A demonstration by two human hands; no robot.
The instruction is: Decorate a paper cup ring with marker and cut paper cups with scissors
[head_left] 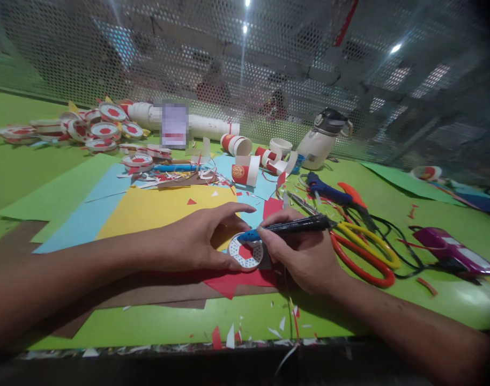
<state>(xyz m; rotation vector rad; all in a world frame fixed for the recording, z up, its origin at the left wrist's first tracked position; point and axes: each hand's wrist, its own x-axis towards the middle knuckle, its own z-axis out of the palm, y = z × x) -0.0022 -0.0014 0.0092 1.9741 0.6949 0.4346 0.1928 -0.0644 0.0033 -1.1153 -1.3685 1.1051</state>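
A small round paper disc (252,260) lies in front of me, white with blue dots around a red centre. My left hand (207,236) curves around its left side, thumb on the near edge and index finger arched above; the other fingertips are partly hidden. In my right hand (303,252) is a black and blue marker pen (295,225), its blue end at the disc's upper face. Beneath lie sheets of yellow paper (168,206), blue paper (88,206) and red paper (229,281). Scissors (361,262) with orange and yellow handles rest beside my right hand.
Similar discs (104,130) are heaped at the back left. Cut paper cups (245,170) and scraps lie behind the sheets. At the right are a blue glue gun (329,190), a purple device (450,249) with a cord, and a white bottle (319,142).
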